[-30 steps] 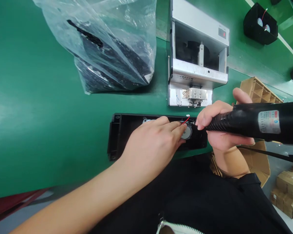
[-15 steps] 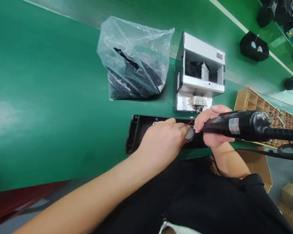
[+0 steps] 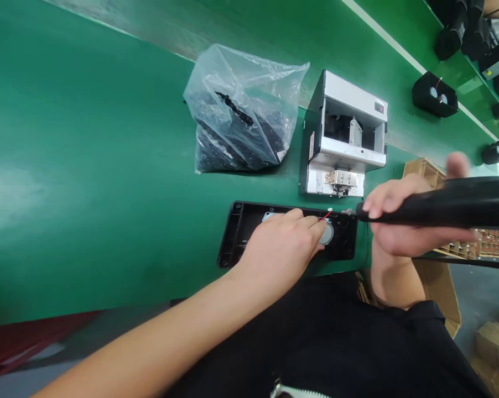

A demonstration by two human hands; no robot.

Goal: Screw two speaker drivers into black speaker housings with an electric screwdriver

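A long black plastic housing (image 3: 228,235) lies on the green bench in front of me. Inside it sits a small round speaker (image 3: 326,234) with a red wire (image 3: 326,214) and white plug beside it. My left hand (image 3: 285,237) reaches over the housing, its fingers closed at the speaker's left edge; the fingertips are partly hidden. Another speaker's metal frame (image 3: 268,215) shows behind that hand. My right hand (image 3: 399,215) grips a black electric screwdriver (image 3: 444,205), blurred by motion. Its bit (image 3: 348,211) points left, over the housing's right end.
Just beyond the housing stands a silver screw feeder (image 3: 344,146). Left of it lies a clear plastic bag (image 3: 245,116) of black parts. A divided cardboard box (image 3: 494,243) is at the right, and a black box with speakers (image 3: 435,94) stands farther back.
My right hand has drawn the screwdriver right, away from the speaker, uncovering the housing's right end. My left hand stays at the speaker. The view has shifted slightly.
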